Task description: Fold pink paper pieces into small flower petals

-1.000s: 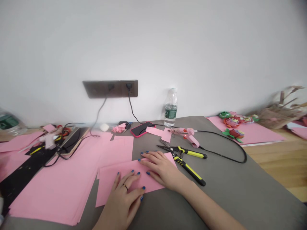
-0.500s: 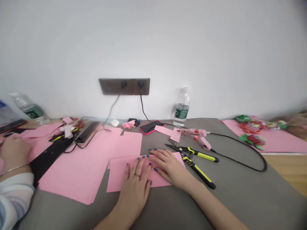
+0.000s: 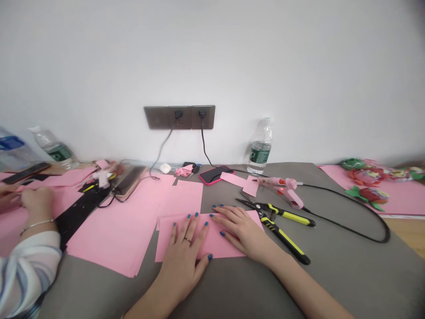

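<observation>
On the grey mat (image 3: 332, 270), a pink sheet (image 3: 221, 246) lies partly hidden under both hands; the left hand (image 3: 182, 257) and right hand (image 3: 241, 232) press spread flat on it; a co-worker's hands (image 3: 36, 201), cut off leftward, hold something unclear; a part-full water bottle (image 3: 260, 153) stands beyond.

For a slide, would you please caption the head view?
Left hand and right hand rest on a pink paper sheet beside yellow-handled wire strippers.

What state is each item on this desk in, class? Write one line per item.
Left hand: open, flat on the paper
Right hand: open, flat on the paper
Pink paper sheet: lying flat under both hands
Glue gun: red light on
Phone: screen dark
Water bottle: upright, capped
Yellow-handled pliers: handles apart
</observation>
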A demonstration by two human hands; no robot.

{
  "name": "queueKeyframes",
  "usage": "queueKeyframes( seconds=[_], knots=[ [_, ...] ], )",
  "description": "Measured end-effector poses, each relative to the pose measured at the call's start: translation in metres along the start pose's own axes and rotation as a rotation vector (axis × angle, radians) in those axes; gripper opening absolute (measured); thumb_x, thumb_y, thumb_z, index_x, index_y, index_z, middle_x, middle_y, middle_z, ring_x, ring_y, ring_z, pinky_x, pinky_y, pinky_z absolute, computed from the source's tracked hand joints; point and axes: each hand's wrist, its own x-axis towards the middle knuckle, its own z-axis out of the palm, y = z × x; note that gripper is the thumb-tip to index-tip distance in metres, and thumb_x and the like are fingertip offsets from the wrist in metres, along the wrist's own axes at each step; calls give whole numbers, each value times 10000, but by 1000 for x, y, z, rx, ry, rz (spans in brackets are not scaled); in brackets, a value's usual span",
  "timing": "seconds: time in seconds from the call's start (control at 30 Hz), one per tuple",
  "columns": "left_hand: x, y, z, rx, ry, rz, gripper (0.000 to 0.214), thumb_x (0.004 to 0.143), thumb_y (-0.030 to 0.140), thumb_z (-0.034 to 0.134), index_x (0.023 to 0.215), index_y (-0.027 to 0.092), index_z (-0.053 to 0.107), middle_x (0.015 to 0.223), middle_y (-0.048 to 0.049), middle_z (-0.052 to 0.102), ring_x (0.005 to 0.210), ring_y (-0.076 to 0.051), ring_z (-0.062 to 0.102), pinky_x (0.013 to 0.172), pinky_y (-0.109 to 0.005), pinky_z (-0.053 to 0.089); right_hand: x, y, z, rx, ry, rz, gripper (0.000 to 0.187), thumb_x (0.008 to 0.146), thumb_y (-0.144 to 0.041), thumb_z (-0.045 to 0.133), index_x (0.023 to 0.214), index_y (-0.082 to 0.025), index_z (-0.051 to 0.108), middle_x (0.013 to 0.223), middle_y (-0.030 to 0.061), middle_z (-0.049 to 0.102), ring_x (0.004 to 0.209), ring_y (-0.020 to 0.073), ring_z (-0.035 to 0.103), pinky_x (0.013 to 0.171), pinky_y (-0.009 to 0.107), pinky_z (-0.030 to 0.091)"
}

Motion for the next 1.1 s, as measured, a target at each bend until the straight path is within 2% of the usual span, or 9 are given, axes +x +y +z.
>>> queueKeyframes(
  seconds=[0.17, 0.23, 0.33, 0.47, 0.53, 0.73, 0.97, 1.1],
  knots=[
    [1, 1, 4, 27, 25, -56, 571, 984, 227, 366, 1540, 234, 234, 1598, -70, 288, 1451, -291, 282, 1101, -571, 329, 1, 1, -2, -4, -23, 5, 402, 942, -202, 499, 1340, -192, 551, 1419, 137, 538, 1275, 295, 477, 1034, 508, 410],
    [0, 1, 7, 43, 46, -59, 574, 976, 215, 367, 1537, 213, 245, 1593, -72, 301, 1447, -288, 292, 1100, -560, 332, 2, -4, -1, -36, -42, 40, 396, 946, -200, 490, 1335, -207, 560, 1434, 130, 529, 1292, 308, 468, 1058, 561, 372],
    [-1, 0, 14, 82, 91, -54, 577, 962, 213, 378, 1528, 176, 273, 1572, -87, 347, 1431, -280, 323, 1106, -533, 322, 2, -25, 8, -119, -37, 180, 415, 947, -174, 454, 1345, -228, 560, 1499, 111, 460, 1371, 348, 387, 1086, 671, 265],
    [-1, -3, 21, 157, 163, -37, 564, 935, 181, 360, 1498, 151, 353, 1524, -94, 433, 1400, -262, 375, 1129, -502, 269, 3, -58, 25, -80, -80, 213, 561, 949, -195, 426, 1505, -207, 350, 1571, 70, 348, 1458, 298, 251, 1157, 586, 230],
    [0, -5, 23, 184, 187, -17, 557, 935, 179, 346, 1490, 136, 370, 1514, -96, 447, 1390, -261, 387, 1134, -498, 244, 4, -67, 29, -56, -73, 246, 577, 959, -218, 408, 1526, -185, 303, 1590, 57, 305, 1473, 287, 212, 1178, 556, 208],
    [3, -8, 23, 185, 213, 11, 545, 946, 203, 346, 1484, 120, 381, 1512, -94, 448, 1376, -280, 400, 1132, -498, 225, 5, -70, 25, -19, -45, 360, 566, 979, -313, 375, 1528, -196, 303, 1596, 35, 291, 1474, 325, 194, 1180, 584, 175],
    [2, -9, 26, 134, 212, -11, 603, 959, 230, 325, 1547, 155, 214, 1510, -112, 448, 1359, -298, 431, 1113, -519, 256, 5, -72, 25, -1, -40, 399, 573, 998, -372, 331, 1538, -185, 276, 1607, 40, 250, 1479, 322, 182, 1177, 598, 172],
    [1, -12, 29, 112, 214, -22, 591, 955, 241, 329, 1536, 153, 262, 1499, -122, 463, 1354, -304, 440, 1115, -529, 256, 6, -72, 26, 7, -40, 422, 578, 1005, -403, 321, 1534, -174, 284, 1613, 60, 224, 1480, 324, 179, 1177, 597, 172]
  ],
)
